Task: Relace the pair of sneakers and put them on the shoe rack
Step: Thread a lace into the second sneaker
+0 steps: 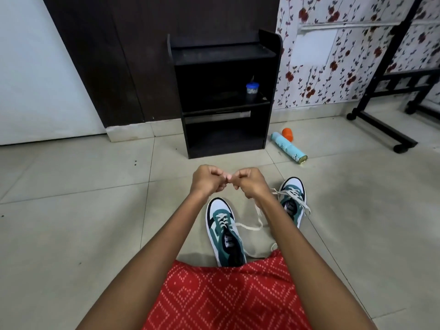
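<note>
Two teal, white and black sneakers stand on the tiled floor, toes pointing away from me. The nearer sneaker (223, 232) is laced only at its lower eyelets, and its white lace (258, 220) trails right, then rises to my right hand (250, 184). The farther sneaker (292, 198) has loose laces spilling over its sides. My left hand (208, 179) and right hand are raised above the shoes with fingers curled. Their fingertips meet and pinch the lace's end, which is mostly hidden. The black shoe rack (223, 96) stands against the wall ahead.
A blue-lidded jar (252, 88) sits on the rack's middle shelf. A light-blue spray can (289, 148) lies on the floor to the right of the rack, beside an orange object (287, 134). A black wheeled stand (381, 125) is at the far right. My red patterned garment (226, 296) covers my lap.
</note>
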